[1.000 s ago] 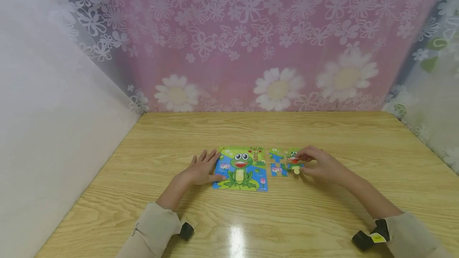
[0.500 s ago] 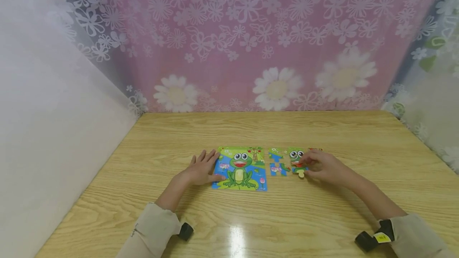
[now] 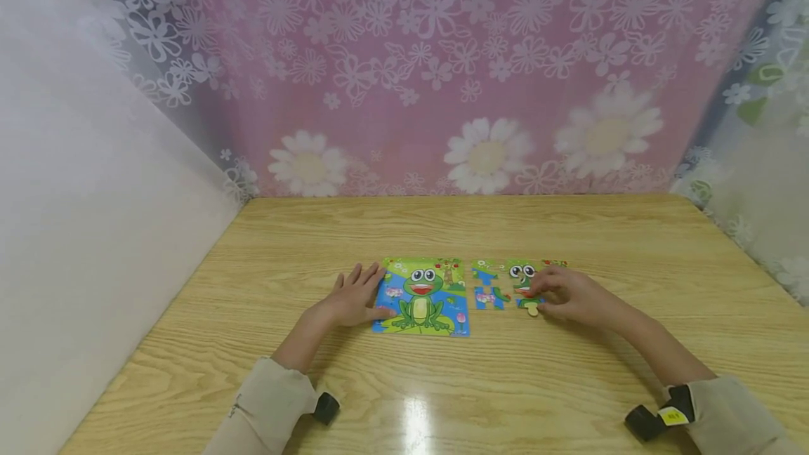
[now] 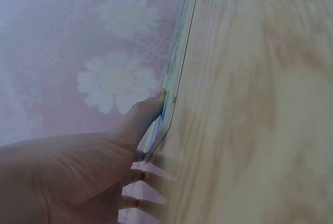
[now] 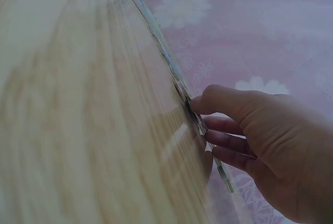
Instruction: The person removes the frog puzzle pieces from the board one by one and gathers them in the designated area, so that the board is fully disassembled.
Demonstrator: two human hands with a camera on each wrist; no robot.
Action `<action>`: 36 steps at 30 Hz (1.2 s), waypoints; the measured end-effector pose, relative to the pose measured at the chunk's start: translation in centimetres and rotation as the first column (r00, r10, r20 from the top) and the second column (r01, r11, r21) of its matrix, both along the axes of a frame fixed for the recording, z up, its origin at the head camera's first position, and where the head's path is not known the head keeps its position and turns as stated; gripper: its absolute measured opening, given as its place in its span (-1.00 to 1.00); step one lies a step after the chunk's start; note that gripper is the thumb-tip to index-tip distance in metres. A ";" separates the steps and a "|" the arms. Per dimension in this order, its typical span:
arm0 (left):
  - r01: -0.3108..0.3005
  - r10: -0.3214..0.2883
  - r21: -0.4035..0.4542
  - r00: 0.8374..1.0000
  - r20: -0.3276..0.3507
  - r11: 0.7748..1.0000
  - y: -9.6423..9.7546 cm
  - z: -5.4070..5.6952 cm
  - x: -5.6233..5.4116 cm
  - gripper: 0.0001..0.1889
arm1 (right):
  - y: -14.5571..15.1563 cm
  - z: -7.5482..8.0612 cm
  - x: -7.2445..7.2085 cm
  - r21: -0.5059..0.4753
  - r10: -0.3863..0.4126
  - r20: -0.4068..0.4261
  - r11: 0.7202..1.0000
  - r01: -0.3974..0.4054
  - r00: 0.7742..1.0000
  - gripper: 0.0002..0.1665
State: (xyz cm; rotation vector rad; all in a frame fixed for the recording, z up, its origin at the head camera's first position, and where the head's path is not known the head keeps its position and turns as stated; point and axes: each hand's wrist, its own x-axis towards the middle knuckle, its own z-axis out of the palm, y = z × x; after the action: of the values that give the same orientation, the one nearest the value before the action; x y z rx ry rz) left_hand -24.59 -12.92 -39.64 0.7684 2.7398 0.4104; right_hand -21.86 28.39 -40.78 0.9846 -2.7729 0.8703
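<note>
My left hand resting spread on frog board; right of it, right hand pinching belly piece, puzzle part-laid, gaps showing.

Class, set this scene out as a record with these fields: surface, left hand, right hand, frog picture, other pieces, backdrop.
Surface: wood-grain table
Left hand: thumb resting on the left side of the frog picture
Right hand: pinches the frog-body piece
Frog picture: flat, whole
Other pieces: right of the frog picture, partly hidden
Backdrop: pink, white-flowered
</note>
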 end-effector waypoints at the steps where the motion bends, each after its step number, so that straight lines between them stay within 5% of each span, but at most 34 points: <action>1: 0.000 0.000 0.002 1.000 0.001 1.000 0.0 0.0 0.0 -0.08 | 0.0 0.0 0.0 0.005 0.003 -0.008 1.000 -0.003 1.000 -0.75; 36: 0.001 -0.001 0.014 1.000 0.001 1.000 0.0 0.2 0.2 -0.08 | 0.2 -0.2 -0.1 0.007 0.012 0.041 1.000 -0.012 0.999 -0.77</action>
State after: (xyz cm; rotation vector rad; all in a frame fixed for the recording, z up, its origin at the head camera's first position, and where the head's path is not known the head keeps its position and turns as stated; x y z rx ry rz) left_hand -24.37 -12.91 -39.45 0.7725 2.7380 0.4299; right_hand -21.96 28.56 -40.98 0.9970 -2.8083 0.8926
